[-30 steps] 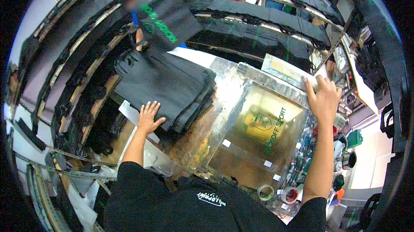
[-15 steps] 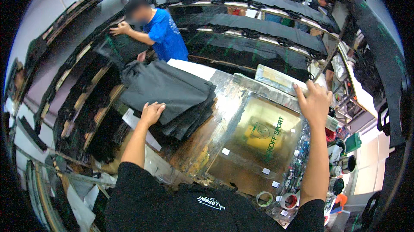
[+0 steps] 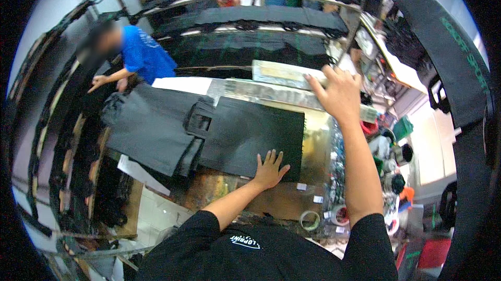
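A black fabric bag lies flat on the print table, covering its middle. My left hand rests palm down on the bag's near edge, fingers spread. My right hand reaches to the far side and presses on the raised frame at the table's back edge. To the left of the flat bag sits a stack of more black bags with their handles showing.
A person in a blue shirt stands at the far left, handling black fabric on racks. Black bags hang drying on rails across the back. A tape roll lies near me; pots and tubs crowd the right side.
My left hand has pulled one black bag off the stack and laid it over the yellowish print area, which is now covered. My right hand stays at the frame's far edge.
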Motion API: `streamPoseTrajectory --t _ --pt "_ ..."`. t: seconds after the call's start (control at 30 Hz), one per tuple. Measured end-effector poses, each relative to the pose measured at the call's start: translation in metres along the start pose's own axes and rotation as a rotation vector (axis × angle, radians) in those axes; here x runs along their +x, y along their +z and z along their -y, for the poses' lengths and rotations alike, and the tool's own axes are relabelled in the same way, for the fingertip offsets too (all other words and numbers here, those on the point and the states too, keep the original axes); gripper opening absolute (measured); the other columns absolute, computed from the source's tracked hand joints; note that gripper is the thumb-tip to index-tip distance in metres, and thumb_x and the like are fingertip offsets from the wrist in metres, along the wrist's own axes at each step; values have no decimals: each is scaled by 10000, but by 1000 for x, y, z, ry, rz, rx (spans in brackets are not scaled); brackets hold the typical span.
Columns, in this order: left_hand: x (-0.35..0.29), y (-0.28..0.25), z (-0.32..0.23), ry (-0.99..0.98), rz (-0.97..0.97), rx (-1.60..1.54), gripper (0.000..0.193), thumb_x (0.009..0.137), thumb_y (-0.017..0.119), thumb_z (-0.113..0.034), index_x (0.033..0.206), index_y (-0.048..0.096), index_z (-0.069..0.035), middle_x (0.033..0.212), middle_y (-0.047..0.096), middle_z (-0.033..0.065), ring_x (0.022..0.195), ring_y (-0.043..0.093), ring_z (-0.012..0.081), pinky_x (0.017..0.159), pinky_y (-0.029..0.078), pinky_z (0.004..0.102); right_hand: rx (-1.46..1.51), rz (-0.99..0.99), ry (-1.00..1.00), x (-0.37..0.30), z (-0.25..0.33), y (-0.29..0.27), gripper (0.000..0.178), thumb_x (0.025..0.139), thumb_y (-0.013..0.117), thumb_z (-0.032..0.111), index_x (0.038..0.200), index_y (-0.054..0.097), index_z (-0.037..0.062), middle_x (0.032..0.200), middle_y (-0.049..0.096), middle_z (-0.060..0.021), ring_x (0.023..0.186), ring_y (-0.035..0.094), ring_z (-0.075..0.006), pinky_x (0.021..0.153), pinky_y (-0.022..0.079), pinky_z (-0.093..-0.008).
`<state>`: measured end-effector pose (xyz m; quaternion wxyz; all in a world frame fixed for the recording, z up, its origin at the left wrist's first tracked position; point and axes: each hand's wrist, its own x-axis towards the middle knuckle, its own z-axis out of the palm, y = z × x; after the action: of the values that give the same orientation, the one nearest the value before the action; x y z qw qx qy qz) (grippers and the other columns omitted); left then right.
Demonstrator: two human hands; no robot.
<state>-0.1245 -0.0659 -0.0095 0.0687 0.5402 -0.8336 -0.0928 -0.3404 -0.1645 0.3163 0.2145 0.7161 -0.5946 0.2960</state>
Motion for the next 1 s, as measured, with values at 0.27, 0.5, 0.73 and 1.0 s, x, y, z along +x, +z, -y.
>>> streamPoseTrajectory --t 0.27,0.5,0.73,1.0 --pt "6 37 -14 237 139 9 1139 878 445 -906 1665 347 -88 1734 253 243 1594 197 502 1237 112 749 -22 39 35 -2 -4 8 639 955 583 698 994 765 88 942 745 -154 967 684 -329 916 417 -532" --pt "-14 15 8 325 167 -7 1161 813 566 -904 1633 426 -94 1728 273 238 1589 201 514 1251 106 709 -26 -5 18 -4 -11 15 635 951 566 704 967 785 108 923 754 -159 955 702 -347 910 426 -543" --pt "-19 40 -12 374 106 -53 1227 776 519 -958 1667 361 -129 1757 194 216 1599 114 533 1224 17 768 -60 -124 -53 9 -14 23 650 960 574 703 915 782 90 875 764 -159 875 737 -344 837 466 -547" --pt "-29 52 -27 395 60 -112 1241 750 550 -959 1655 382 -127 1757 197 200 1601 118 521 1226 28 767 -84 -84 -53 9 -13 20 683 969 540 724 916 786 90 883 771 -158 889 742 -346 858 472 -551"
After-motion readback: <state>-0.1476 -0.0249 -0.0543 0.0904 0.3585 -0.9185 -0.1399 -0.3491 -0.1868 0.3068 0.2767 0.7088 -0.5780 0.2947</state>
